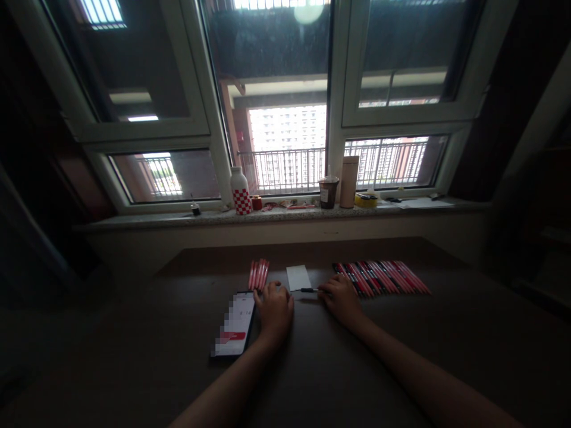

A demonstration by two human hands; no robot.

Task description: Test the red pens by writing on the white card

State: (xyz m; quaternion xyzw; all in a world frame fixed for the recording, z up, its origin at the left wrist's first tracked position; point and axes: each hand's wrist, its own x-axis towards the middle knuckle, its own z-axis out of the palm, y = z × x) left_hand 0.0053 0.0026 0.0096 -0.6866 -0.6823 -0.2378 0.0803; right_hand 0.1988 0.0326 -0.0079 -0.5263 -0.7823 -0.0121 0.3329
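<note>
My right hand (341, 297) rests on the table with its fingers closed on a slim, dark pen (308, 290), which points left with a lighter tip. Just beyond the pen lies a small white card (298, 277). To the left of the card, my left hand (275, 310) lies palm down, its fingers apart and holding nothing that I can see. A small group of pink pens (257, 274) is just past its fingertips. Close beside my right hand, a long row of pink, red and black pens (383, 277) is laid side by side.
A phone (234, 327) with a lit screen lies left of my left wrist on the dark table (339, 368). Behind the table, the windowsill (285, 216) carries a checkered bottle (241, 191), a lidded cup (329, 193), a tall beige flask (348, 182) and a yellow item (366, 201).
</note>
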